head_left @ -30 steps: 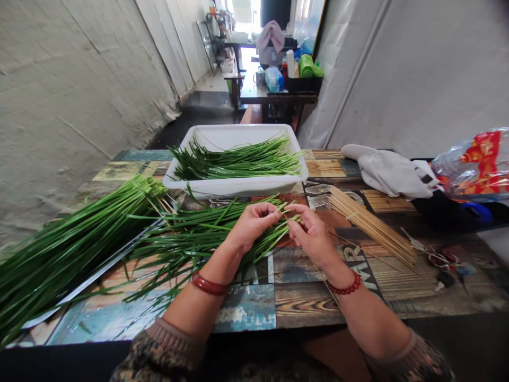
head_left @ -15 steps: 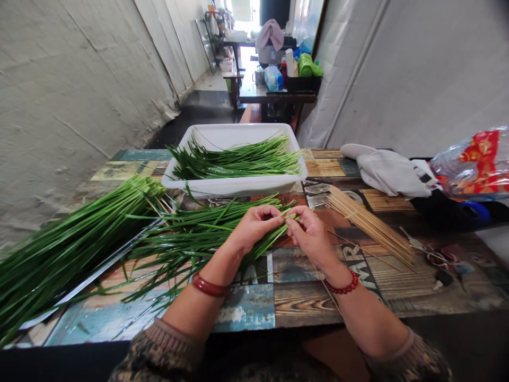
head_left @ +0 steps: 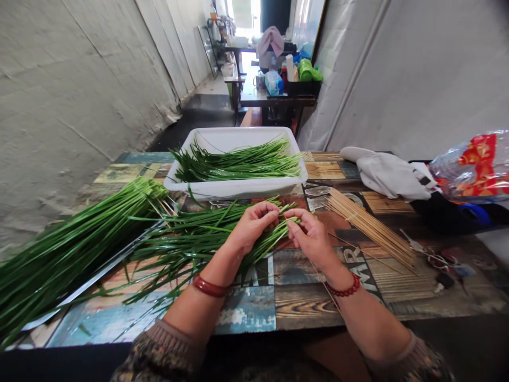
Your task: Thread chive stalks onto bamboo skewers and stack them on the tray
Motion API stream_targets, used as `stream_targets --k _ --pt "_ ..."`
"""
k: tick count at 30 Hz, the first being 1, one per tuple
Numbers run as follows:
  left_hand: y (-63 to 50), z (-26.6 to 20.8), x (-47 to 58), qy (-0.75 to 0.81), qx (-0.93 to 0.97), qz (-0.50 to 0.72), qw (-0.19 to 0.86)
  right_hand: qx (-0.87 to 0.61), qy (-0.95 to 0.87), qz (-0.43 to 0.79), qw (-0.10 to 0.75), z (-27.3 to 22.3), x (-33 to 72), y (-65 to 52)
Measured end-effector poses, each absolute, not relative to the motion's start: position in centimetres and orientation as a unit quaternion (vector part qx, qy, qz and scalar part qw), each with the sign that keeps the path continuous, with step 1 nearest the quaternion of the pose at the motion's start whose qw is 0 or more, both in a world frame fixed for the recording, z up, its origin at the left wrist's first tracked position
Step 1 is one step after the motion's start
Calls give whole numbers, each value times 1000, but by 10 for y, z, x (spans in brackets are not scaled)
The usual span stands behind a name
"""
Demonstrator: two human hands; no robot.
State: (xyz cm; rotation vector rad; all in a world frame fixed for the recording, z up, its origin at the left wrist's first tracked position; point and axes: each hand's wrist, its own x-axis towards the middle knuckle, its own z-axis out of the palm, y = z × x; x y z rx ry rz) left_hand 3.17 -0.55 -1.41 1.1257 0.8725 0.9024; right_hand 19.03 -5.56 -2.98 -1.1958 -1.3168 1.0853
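Note:
Loose garlic chives lie across the table in front of me, their pale stem ends toward the right. My left hand is closed in a pinch on chive stems near those ends. Just to its right, my right hand has thumb and forefinger together at the stem tips. A thin bamboo skewer runs from beneath the right palm toward my wrist; its upper end is hidden by the fingers. Beyond the hands, a white plastic tub holds more chives.
A large chive bundle lies at the left beside a long metal blade. Bamboo skewers are piled at right, near scissors and keys. A grey cap and a plastic bag sit farther back.
My fingertips have drawn slightly apart at the stem ends, leaving more of the pale stems showing between them. The view has tilted up slightly.

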Motion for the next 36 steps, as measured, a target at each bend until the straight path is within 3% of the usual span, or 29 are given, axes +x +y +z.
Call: stream_targets --k 26,36 --pt "-7 -10 33 396 559 422 593 -512 -553 432 496 -31 192 -55" --pt "-7 -9 35 428 665 425 440 -511 -546 445 492 -32 192 -54"
